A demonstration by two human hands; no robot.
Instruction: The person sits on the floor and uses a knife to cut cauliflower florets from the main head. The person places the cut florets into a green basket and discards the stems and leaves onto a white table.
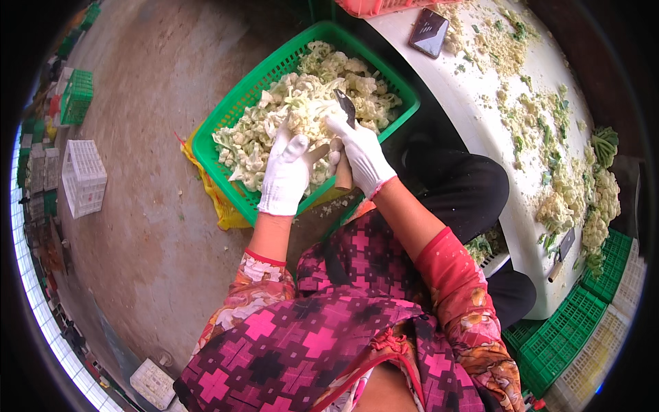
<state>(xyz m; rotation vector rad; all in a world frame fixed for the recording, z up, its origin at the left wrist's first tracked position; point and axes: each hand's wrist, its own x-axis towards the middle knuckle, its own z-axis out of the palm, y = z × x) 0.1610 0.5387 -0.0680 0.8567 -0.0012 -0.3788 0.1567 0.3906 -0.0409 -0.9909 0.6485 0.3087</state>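
Observation:
Cauliflower florets point(252, 149) fill a green plastic basket point(206, 116) in front of me. My left hand point(288, 172), in a white knit glove, holds a cauliflower piece point(304, 121) over the heap. In my gloved right hand point(360, 152) is a small knife; its wooden handle point(343, 177) sticks out below the palm and its dark curved blade point(346, 105) points up past the thumb. The right thumb reaches toward the same piece. Where the piece meets the florets behind it is hard to make out.
Right of me, a white table point(453, 98) carries cauliflower scraps, a phone point(429, 33), a cauliflower head point(556, 212) and a wooden-handled knife point(562, 253). Yellow mesh point(226, 219) lies under the basket. Green crates point(561, 335) stand at lower right, a white crate point(84, 177) on the left floor.

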